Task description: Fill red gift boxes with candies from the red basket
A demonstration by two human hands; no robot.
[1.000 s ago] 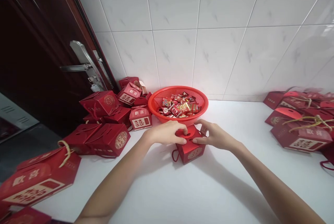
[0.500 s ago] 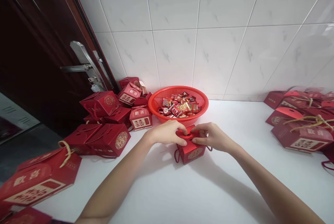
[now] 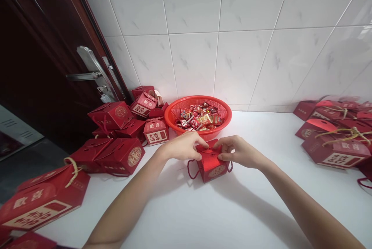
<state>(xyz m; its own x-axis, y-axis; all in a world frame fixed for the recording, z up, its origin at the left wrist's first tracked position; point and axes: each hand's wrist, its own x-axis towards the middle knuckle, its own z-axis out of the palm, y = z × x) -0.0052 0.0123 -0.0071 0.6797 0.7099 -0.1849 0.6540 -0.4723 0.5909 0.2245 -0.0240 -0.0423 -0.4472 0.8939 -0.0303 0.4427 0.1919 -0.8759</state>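
A small red gift box (image 3: 213,167) with a round gold emblem stands on the white table in front of me. Its top flaps are folded over, with a slit and hole showing, and dark red cord loops hang at its left and right sides. My left hand (image 3: 187,146) grips the top's left edge, thumb at the near side and fingers on the far flap. From the right, my right hand (image 3: 236,151) holds the other edge, its thumb and curled fingers on the top. Just behind the box sits a red plastic basket (image 3: 226,121) of wrapped candies (image 3: 203,117).
Several red gift boxes (image 3: 119,156) are piled at the left, beside a dark door (image 3: 43,40) with a metal handle. More boxes (image 3: 337,150), some with straw-coloured cords, stand at the right. A tiled wall (image 3: 192,63) rises behind the white table (image 3: 180,218).
My left thumb has drawn back leftward off the near flap, and my right thumb has shifted slightly right. The left cord loop now sticks out farther. The box stays in place.
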